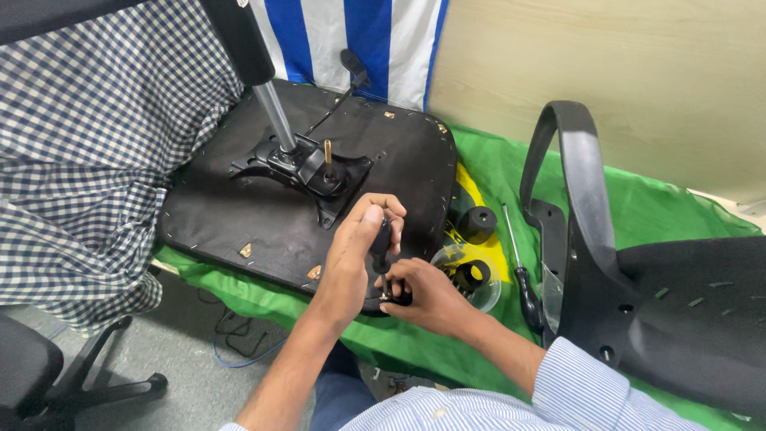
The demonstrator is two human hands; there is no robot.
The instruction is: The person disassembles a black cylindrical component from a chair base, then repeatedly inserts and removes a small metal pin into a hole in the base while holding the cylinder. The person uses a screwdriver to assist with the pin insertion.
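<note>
An upturned black chair seat (239, 199) lies on a green cloth, its metal mechanism plate (307, 168) and gas lift cylinder (271, 104) pointing up. My left hand (355, 243) grips a small black tool handle (381, 239) over the seat's near right edge. Just below it, my right hand (427, 295) pinches a small black fastener part (392, 297) against the seat rim. The two hands almost touch. What lies under my fingers is hidden.
A clear plastic bowl (488, 297) holding a black round part sits right of my hands. A black cylinder (479, 223) and a long screwdriver (523, 275) lie on the green cloth (638, 203). A black armrest and backrest (590, 231) stand at right. Checked cloth hangs at left.
</note>
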